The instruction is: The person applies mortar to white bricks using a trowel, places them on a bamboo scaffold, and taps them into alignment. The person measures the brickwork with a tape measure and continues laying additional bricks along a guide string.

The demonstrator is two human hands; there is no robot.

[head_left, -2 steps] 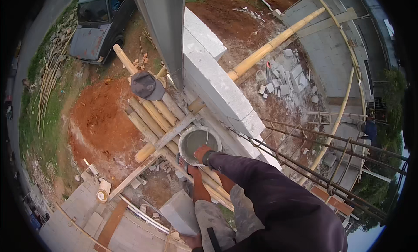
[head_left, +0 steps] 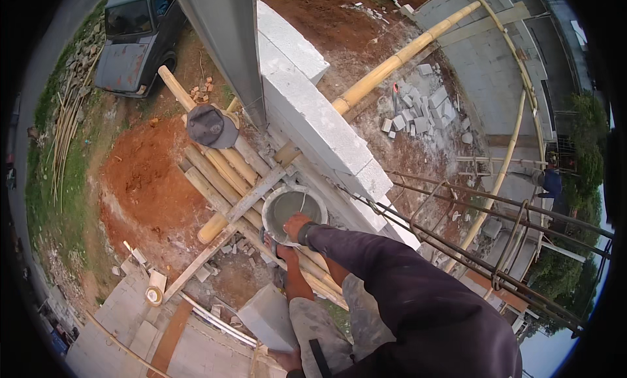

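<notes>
My right hand (head_left: pixel 296 227), its fingers curled, reaches over the near rim of a round bucket (head_left: pixel 267 214) of wet grey mortar (head_left: pixel 285 207). What those fingers hold is hidden; a thin pale strip shows beyond them in the bucket. Low in the picture, my left hand (head_left: pixel 285 360) grips the lower end of a light grey building block (head_left: pixel 269 318), which is tilted beside my leg. The bucket stands close to a wall of pale blocks (head_left: pixel 320 126). My feet are on bamboo poles (head_left: pixel 313 268) just below it.
A grey metal post (head_left: pixel 228 45) rises beside the wall. A dark cap (head_left: pixel 212 126) lies on the bamboo scaffold. Steel reinforcing bars (head_left: pixel 503 247) cross at the right. Far below are broken blocks (head_left: pixel 424 110), red soil (head_left: pixel 147 175) and a parked vehicle (head_left: pixel 127 51).
The view has shifted slightly, so the wall, post and bucket sit further left. Both hands keep nearly the same places at the bucket and the block.
</notes>
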